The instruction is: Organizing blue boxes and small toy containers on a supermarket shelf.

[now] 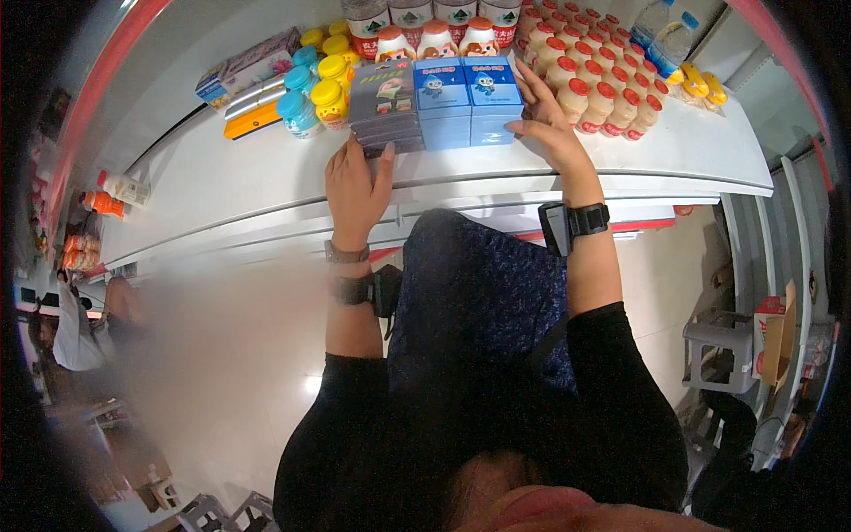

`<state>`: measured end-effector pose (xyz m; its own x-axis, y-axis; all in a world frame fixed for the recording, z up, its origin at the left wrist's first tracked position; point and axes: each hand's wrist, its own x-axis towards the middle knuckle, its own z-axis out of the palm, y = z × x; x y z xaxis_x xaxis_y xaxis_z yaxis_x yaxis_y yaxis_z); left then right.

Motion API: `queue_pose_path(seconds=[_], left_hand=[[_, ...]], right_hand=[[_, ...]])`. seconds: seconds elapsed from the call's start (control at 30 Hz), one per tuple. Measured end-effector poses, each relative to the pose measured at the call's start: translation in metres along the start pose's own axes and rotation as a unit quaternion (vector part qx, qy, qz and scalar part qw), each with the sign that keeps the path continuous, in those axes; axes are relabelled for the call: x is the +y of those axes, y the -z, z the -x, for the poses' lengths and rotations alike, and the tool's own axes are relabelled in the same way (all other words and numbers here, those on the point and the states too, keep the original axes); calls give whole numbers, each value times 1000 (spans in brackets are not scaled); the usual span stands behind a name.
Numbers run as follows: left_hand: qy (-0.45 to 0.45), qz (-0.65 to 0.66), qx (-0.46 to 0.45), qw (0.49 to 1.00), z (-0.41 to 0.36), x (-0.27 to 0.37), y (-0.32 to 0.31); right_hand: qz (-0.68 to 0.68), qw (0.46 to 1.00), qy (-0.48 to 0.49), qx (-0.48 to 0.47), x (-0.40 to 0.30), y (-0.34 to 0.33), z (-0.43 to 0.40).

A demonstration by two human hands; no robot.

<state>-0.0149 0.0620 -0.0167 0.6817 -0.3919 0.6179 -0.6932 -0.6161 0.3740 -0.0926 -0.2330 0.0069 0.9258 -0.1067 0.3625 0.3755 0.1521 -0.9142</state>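
My left hand [359, 189] rests at the lower front of a stack of dark grey boxes [385, 100], its thumb and fingers against the near edge. My right hand [548, 123] lies along the right side of two blue box stacks, thumb at the front corner of the right stack [493, 100] and fingers behind its right edge. The left blue stack [443, 103] stands between that one and the grey boxes, all side by side on a white shelf [266, 179]. Whether either hand bears any weight cannot be told.
Yellow-capped bottles [330, 100] and blue-capped bottles [299, 110] stand left of the boxes. Rows of red-capped drink bottles [604, 96] stand close on the right, large water bottles [455, 16] behind. A grey stool [718, 349] is at the lower right.
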Motion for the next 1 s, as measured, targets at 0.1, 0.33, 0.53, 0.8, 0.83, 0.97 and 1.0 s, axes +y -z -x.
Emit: queue_pose_path(seconds=[0.1, 0.33, 0.53, 0.8, 0.83, 0.97, 1.0], left_hand=[[3, -26, 2, 1000, 0, -1, -3], [18, -12, -21, 1000, -1, -2, -3], [-9, -1, 0, 1000, -3, -2, -4], [-9, 9, 4, 1000, -3, 0, -4], [-9, 9, 3, 1000, -3, 1, -4], [-5, -1, 4, 1000, 0, -6, -4], [-12, 0, 12, 1000, -1, -5, -5]], right_hand=[[12, 1000, 2, 0, 1, 2, 0], [30, 999, 19, -7, 6, 5, -2], [27, 999, 19, -6, 6, 5, -2], [24, 999, 22, -5, 5, 5, -1], [30, 999, 23, -8, 4, 4, 0], [40, 999, 14, -20, 1, -1, -2], [41, 999, 14, -20, 2, 1, -2]])
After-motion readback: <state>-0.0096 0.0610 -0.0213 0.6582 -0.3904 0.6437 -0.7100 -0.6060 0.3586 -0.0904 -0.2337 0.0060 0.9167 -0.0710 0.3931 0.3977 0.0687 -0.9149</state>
